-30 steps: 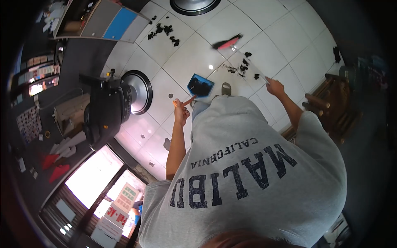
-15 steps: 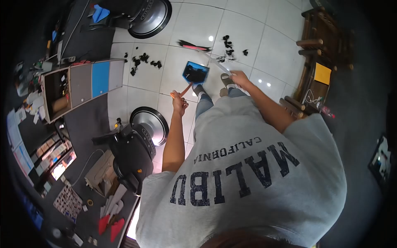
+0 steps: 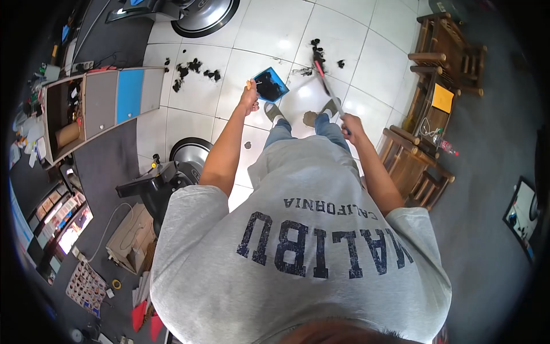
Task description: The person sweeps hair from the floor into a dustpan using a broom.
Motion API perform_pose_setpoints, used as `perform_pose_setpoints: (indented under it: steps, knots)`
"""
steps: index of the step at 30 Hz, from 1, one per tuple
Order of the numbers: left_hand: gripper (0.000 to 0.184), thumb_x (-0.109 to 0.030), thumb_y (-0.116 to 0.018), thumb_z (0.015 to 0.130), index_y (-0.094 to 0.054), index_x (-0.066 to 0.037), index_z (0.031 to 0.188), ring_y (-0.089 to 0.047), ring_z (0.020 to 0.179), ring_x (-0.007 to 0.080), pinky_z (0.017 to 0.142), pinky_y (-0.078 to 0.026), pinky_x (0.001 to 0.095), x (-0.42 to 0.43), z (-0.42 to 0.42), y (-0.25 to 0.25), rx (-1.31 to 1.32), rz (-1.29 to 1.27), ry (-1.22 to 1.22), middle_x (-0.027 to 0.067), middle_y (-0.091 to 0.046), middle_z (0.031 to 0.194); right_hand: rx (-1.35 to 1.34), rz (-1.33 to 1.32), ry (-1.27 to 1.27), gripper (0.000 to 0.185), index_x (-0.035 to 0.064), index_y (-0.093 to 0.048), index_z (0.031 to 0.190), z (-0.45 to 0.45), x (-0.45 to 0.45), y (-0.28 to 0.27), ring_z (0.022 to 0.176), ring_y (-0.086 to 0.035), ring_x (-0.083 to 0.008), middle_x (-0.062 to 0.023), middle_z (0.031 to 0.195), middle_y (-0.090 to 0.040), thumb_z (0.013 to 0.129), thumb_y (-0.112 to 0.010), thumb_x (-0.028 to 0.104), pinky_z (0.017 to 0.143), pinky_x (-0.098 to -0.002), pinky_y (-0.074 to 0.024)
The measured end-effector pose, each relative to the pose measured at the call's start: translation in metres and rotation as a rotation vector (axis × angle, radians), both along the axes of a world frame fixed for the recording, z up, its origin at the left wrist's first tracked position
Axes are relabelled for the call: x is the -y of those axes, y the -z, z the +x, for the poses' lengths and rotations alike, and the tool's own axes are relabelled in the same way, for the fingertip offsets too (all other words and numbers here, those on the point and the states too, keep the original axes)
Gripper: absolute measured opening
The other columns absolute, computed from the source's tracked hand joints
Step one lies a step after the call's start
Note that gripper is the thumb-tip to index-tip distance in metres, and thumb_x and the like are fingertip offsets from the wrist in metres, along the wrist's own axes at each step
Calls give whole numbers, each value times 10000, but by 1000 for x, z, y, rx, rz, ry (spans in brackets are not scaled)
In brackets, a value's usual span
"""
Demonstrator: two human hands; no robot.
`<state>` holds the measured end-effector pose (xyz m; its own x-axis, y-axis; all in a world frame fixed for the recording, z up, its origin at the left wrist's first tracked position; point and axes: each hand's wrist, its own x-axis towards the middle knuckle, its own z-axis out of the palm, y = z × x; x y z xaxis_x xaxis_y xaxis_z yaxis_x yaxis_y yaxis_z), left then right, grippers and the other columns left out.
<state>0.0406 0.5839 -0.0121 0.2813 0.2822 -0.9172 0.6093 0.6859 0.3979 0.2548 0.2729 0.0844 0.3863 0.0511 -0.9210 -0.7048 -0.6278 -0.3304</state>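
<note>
My left hand (image 3: 250,98) is closed around the handle of a blue dustpan (image 3: 281,92), which holds a pile of dark hair (image 3: 267,85). My right hand (image 3: 352,127) grips the grey stick of a broom (image 3: 334,101). The broom's red head (image 3: 319,69) is beside a clump of black hair (image 3: 317,50) on the tiled floor; its bristles are hard to make out. Further left, more black hair clumps (image 3: 192,67) lie scattered, and a small one (image 3: 341,63) sits right of the broom head.
Round metal chair bases stand at the top (image 3: 206,17) and left (image 3: 192,155). A cabinet (image 3: 129,94) with a blue door lines the left wall. Bamboo seats (image 3: 427,57) and a low bamboo table with a yellow sheet (image 3: 443,98) are at right. My sandalled feet (image 3: 275,112) are close behind the dustpan.
The broom head has swung right, from above the dustpan to the right-hand hair clumps. My left hand now appears closer to the pan, which has turned. The whole view has shifted somewhat.
</note>
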Motion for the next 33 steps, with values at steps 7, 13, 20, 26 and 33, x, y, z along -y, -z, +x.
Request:
perform_pose_setpoints:
  steps: [7,13,20,26,33]
  knots:
    - [580,-661,-261,959,-420,-120,1095,-351,483,106,427,-378,271,4,20,13,-42,104,100,49,-496,739,-80,-15,-129,285,93,-615,1139,-34,-41,-3,394,-334,-79,4,598,-437,867,-558,156,356,-253,-207]
    - [606,-642,-271,964,-466,-125,1212,-442,530,149,445,-431,309,0,26,15,-82,161,153,46,-461,754,239,24,-742,473,53,-607,1256,-55,-19,5,403,-502,-170,-113,644,-603,804,-521,164,417,-330,-436]
    - [630,-643,-231,971,-408,-71,1166,-338,473,105,455,-392,280,-7,14,9,-10,152,190,116,-644,848,322,-141,-1097,453,50,-654,1162,-45,-12,-10,808,-662,-335,-204,841,-686,755,-488,162,737,-428,-510]
    - [756,-707,-229,942,-476,-35,1187,-295,483,93,472,-382,273,1,1,16,6,24,159,-7,-412,642,285,-149,-845,482,34,-648,1188,-27,4,-40,604,-674,-320,-225,704,-668,746,-488,144,607,-402,-543]
    - [752,-721,-222,931,-452,-63,1211,-294,483,90,469,-392,274,9,24,8,23,79,221,5,-440,688,576,-340,-1109,395,-12,-655,1062,-8,-2,38,861,-699,-343,-221,929,-699,753,-538,203,774,-446,-543]
